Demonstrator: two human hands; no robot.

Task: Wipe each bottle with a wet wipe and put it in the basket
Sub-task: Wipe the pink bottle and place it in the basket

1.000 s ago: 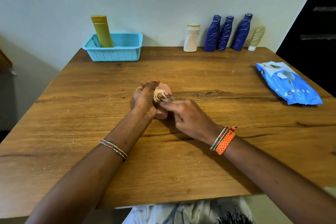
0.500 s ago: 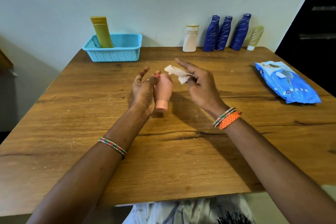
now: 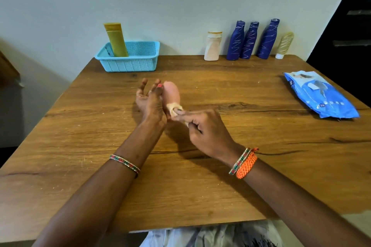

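Over the middle of the table (image 3: 200, 186), my right hand (image 3: 206, 132) pinches a crumpled wet wipe (image 3: 174, 107) against the pink bottle (image 3: 171, 92), which my left hand (image 3: 149, 100) holds with thumb and fingers, the others splayed. Beyond, the blue basket (image 3: 130, 62) holds a yellow tube (image 3: 116, 40); five bottles (image 3: 249, 41) line the wall.

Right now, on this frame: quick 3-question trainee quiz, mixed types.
1. True or false: the yellow tube stands in the basket.
2. How many blue bottles stand by the wall? A) two B) three C) four
3. Fill in: the right hand presses the ____ against the pink bottle, which the left hand holds.

Key: 1 true; 2 B; 3 wipe.
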